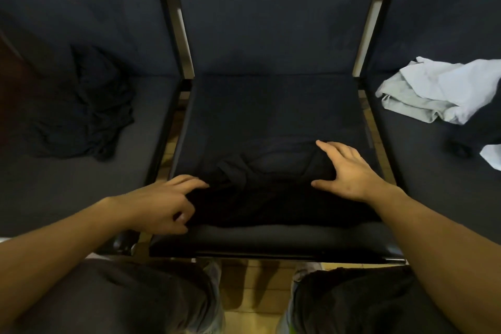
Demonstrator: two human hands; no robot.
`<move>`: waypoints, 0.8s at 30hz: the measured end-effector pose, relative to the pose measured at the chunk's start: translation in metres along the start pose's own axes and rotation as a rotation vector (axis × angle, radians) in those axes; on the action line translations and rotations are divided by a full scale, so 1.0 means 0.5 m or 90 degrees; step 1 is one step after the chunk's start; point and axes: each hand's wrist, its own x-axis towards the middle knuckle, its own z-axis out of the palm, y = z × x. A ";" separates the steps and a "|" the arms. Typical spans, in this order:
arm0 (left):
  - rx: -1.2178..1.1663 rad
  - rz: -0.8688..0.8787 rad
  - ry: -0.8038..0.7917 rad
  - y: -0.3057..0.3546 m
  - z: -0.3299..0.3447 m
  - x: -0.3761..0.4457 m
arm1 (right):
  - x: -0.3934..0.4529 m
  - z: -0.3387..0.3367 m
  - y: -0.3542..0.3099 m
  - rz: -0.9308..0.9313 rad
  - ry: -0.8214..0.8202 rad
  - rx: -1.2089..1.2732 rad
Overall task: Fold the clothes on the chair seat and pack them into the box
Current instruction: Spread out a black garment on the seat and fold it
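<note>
While a dark garment (271, 184) lies rumpled on the middle chair seat (271, 106) | left hand (160, 203) pinches its near-left edge, right hand (349, 171) presses flat, fingers spread | soft, light, limp cloth; best taken at corners.

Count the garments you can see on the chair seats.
3: a dark garment on the middle seat under both hands, a crumpled dark one on the left seat, a pale one on the right seat. More may be hidden.
</note>
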 end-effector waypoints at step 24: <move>-1.350 -0.152 0.358 0.093 -0.112 0.177 | 0.012 -0.013 -0.032 0.206 0.091 -0.032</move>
